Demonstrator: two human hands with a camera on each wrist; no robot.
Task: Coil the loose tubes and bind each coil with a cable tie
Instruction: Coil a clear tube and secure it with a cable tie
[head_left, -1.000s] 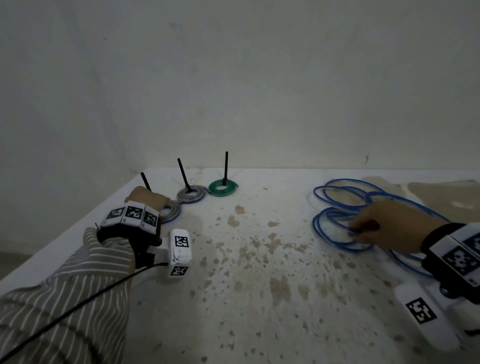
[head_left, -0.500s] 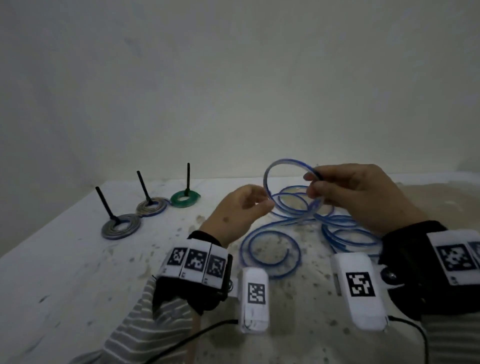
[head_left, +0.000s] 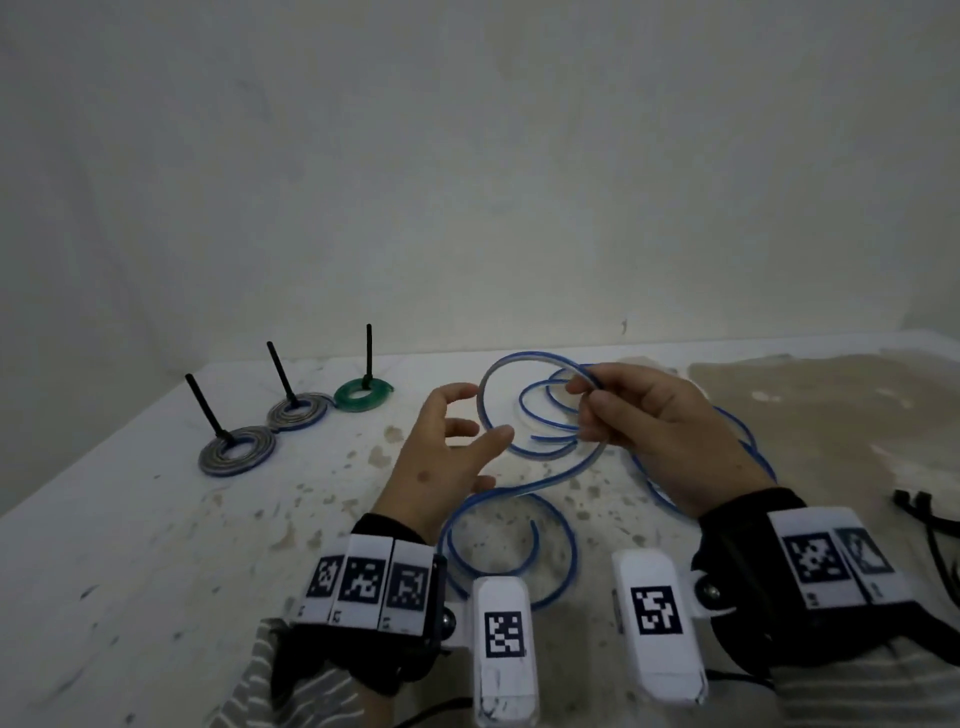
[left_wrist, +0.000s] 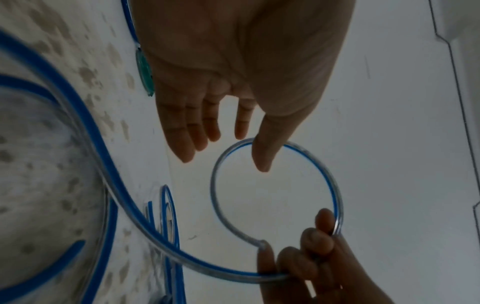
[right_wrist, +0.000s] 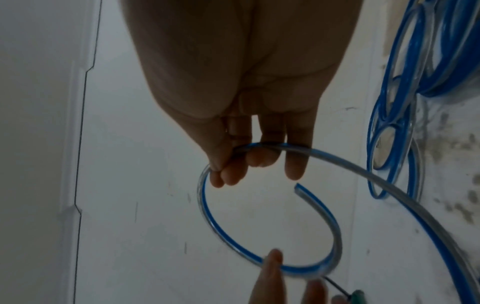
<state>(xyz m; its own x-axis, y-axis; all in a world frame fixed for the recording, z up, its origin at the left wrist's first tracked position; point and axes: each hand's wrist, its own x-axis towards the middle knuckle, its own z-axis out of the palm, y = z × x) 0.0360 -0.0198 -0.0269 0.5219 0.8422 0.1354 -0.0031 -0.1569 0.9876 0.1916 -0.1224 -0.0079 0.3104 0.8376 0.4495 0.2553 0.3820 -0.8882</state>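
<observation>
Coils already bound stand at the far left of the table: a grey coil, a second grey coil just beside it and a green coil beyond, each with a black cable tie sticking up from it. By my reckoning that is three tubes done.

Next comes my left hand, fingers straight and spread, gripping nothing; in the left wrist view my thumb lies against the first loop of the blue-striped clear tube, steadying it.

Further right, my right hand pinches that tube between thumb and fingers, holding one small loop up off the table, its cut end free near my fingertips. The rest of the tube trails in slack curls on the tabletop below and behind my hands, so this coil is barely begun and still needs winding and binding.

At the far right edge lie spare black cable ties, untouched.
</observation>
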